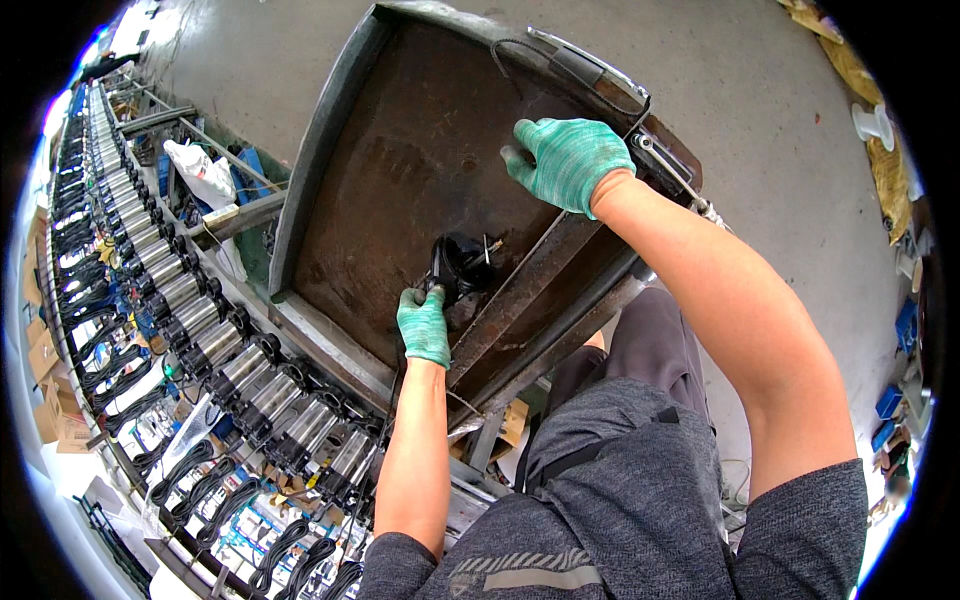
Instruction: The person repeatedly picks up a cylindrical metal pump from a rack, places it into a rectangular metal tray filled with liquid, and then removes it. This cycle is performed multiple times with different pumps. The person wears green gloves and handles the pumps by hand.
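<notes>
A wide metal tray [390,140] with a rusty brown floor and grey raised rim lies before me. My left hand [424,328], in a green knitted glove, is closed on the near end of a glossy black part [455,265] on the tray floor; its exact kind is unclear. A small thin pin-like piece [488,249] stands beside that part. Over the tray's right side hovers my right hand [572,165], gloved alike, thumb and forefinger apart, with nothing visible between them. A black cable [600,95] loops beyond it, and a metal rod fitting [672,165] sits near the wrist.
A steel bar [520,295] crosses the tray's near right part. Along the left runs a long curved row of shiny metal cylinders [215,340] with black ends and coiled black cables [225,505]. A white bag [200,172] lies beyond; grey floor [740,100] stretches right.
</notes>
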Tool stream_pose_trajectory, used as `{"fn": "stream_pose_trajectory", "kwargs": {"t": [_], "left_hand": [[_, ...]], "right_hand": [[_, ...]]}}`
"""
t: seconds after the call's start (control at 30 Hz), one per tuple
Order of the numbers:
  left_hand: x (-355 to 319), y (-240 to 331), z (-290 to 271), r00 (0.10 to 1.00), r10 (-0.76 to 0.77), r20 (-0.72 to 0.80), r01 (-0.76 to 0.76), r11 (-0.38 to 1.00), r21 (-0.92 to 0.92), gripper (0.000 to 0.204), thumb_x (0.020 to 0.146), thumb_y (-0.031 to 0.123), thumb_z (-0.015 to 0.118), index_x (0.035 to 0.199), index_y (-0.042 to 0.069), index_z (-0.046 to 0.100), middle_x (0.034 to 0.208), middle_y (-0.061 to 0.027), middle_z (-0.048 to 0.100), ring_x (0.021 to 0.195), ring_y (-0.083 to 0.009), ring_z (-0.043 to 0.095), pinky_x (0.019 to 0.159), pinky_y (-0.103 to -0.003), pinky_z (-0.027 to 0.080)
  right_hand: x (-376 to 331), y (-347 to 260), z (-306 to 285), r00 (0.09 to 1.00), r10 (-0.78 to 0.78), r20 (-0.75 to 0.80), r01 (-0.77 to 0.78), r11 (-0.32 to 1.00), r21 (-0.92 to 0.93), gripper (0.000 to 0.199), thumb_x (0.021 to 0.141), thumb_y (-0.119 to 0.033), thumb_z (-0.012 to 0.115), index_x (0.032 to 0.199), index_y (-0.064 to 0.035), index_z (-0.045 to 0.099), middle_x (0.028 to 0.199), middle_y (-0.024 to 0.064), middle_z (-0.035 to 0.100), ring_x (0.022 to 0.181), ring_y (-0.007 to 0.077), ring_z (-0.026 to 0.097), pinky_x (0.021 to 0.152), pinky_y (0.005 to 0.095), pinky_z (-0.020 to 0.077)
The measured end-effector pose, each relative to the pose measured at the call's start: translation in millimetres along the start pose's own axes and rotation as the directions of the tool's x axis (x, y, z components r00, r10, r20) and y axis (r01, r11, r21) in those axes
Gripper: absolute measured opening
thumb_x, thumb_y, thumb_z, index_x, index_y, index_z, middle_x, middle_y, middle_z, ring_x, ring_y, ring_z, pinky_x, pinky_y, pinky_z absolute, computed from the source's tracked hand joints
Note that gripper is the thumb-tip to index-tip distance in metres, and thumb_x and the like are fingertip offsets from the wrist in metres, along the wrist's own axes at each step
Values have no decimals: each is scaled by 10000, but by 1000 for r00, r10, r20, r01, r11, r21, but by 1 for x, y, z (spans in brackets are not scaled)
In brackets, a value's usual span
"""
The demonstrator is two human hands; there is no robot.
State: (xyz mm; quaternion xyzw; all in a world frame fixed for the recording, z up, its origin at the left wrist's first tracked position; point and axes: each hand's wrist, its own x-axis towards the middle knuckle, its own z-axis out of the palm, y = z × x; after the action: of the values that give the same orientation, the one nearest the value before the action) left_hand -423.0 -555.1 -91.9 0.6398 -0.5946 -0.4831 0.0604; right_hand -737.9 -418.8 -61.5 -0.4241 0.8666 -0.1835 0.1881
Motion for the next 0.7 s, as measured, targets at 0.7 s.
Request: {"fn": "stream_pose_trajectory", "kwargs": {"t": [0.7], "left_hand": [[-22, 13, -27, 998, 61, -7, -61, 989, -134, 270, 960, 107, 713, 865, 116, 460, 708, 8, 463, 516, -107, 430, 414, -301, 464]], "right_hand": [[-2, -5, -10, 995, 24, 102, -23, 1000, -5, 397, 1030, -445, 501, 1099, -92, 669, 975, 180, 737, 926, 395, 716, 811, 518, 565]]}}
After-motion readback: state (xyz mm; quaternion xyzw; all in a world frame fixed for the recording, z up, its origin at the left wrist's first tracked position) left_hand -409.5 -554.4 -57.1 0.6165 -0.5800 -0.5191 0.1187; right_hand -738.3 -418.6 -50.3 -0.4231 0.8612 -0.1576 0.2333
